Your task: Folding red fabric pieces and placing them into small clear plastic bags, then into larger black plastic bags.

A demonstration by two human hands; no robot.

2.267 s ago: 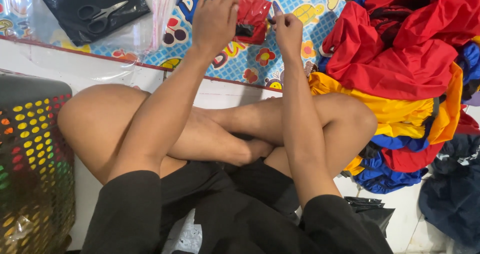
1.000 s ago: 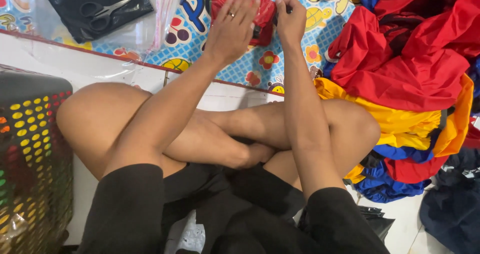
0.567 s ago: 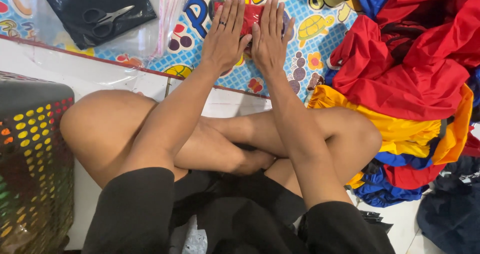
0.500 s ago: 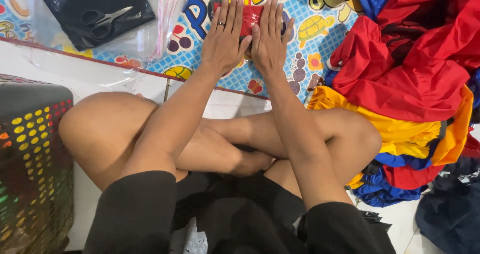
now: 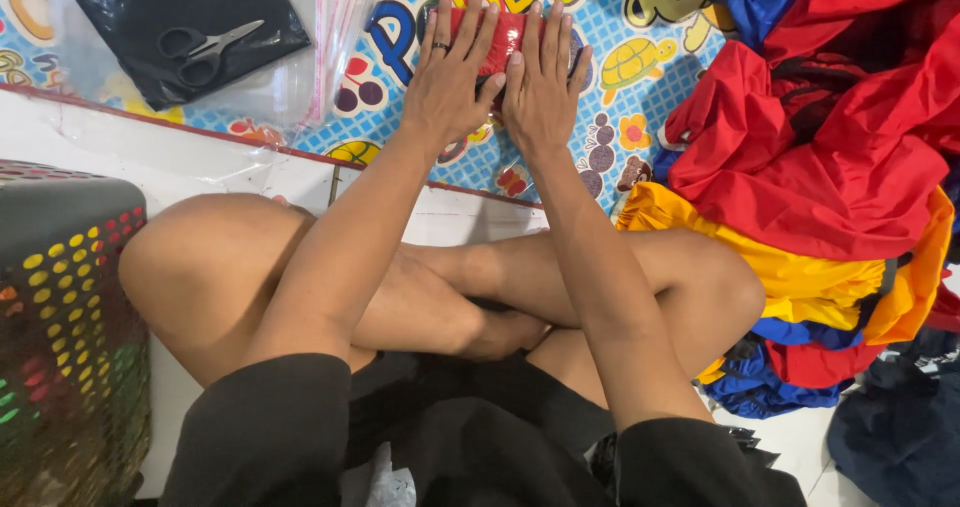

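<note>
Your left hand (image 5: 450, 82) and right hand (image 5: 540, 92) lie flat, fingers spread, side by side pressing one red folded bundle (image 5: 500, 37) on the cartoon mat (image 5: 400, 37); nothing gripped. One pair of scissors (image 5: 205, 45) on black cloth (image 5: 180, 17). One perforated basket (image 5: 60, 307) left, contents unclear. Red, yellow, blue cloth pile (image 5: 820, 157) right.

Floor: white tile (image 5: 200, 172), partly covered by a blue play mat (image 5: 640, 107) printed with cartoon animals and coloured letters. A perforated dark basket (image 5: 60, 317) stands at the left edge. Heaped red, yellow and blue fabric (image 5: 840, 167) lies at the right. Lighting is even and bright.
</note>
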